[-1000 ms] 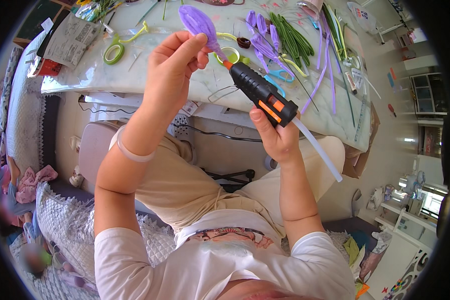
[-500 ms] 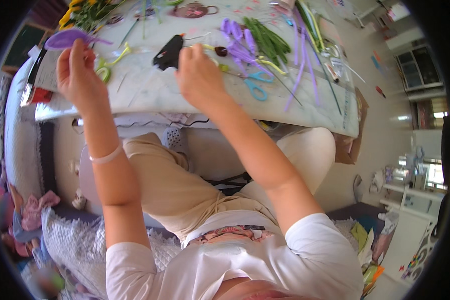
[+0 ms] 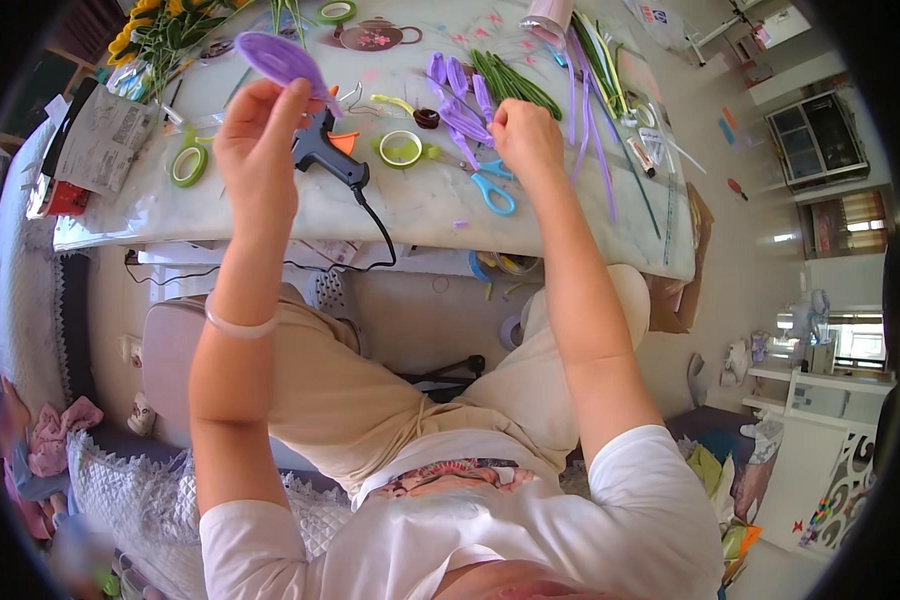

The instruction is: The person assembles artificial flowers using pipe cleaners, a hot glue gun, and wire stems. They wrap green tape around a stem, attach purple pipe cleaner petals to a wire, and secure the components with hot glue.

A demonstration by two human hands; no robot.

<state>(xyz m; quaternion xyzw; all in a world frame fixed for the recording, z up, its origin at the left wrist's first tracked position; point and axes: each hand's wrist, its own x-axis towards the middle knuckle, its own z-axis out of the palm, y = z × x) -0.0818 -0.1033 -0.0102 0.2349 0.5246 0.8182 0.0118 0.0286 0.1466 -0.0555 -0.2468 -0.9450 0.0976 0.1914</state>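
Observation:
Raised over the table's left part, my left hand [image 3: 258, 145] pinches a purple fuzzy loop shaped like a petal [image 3: 278, 58] between thumb and fingers. My right hand [image 3: 528, 142] is farther right, its fingers closed together at the edge of a cluster of purple fuzzy loops [image 3: 460, 100]. What those fingers hold, if anything, is hidden. Blue-handled scissors [image 3: 494, 197] lie just below that hand, and a bundle of green fuzzy stems [image 3: 515, 85] lies above it. A black glue gun [image 3: 332, 160] with an orange part rests beside my left hand, its cord running over the table's near edge.
Rolls of green tape [image 3: 400, 148] and a brown coil [image 3: 426, 118] sit mid-table. Long purple strips [image 3: 595, 150] lie to the right. Yellow flowers [image 3: 135, 40] and a grey-white package [image 3: 115, 135] occupy the left side. A pinkish cylinder [image 3: 547, 20] stands at the back.
My right hand has moved right, from beside the glue gun to the purple loops. My left hand has shifted right with the purple loop. The glue gun now sits lower in view, closer to my left hand.

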